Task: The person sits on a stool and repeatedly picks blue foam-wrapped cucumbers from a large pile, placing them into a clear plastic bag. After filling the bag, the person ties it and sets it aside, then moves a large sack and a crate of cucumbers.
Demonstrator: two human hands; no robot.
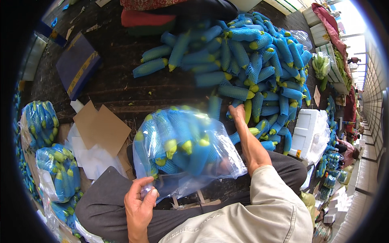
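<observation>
Between my knees stands a clear plastic bag packed with green vegetables in blue foam net sleeves, perhaps zucchini. My left hand pinches the bag's near left edge between thumb and fingers. My right hand reaches past the bag to the near edge of a large pile of sleeved vegetables. Its fingers are around a sleeved vegetable, mostly hidden by the hand. Just right of that hand lies a bare green vegetable. Some sleeved vegetables left of the pile are blurred.
Filled bags stand at the left, near brown cardboard sheets and white paper. A blue box lies at the upper left. White foam boxes stand at the right. Another person's dark-clothed leg is at the top.
</observation>
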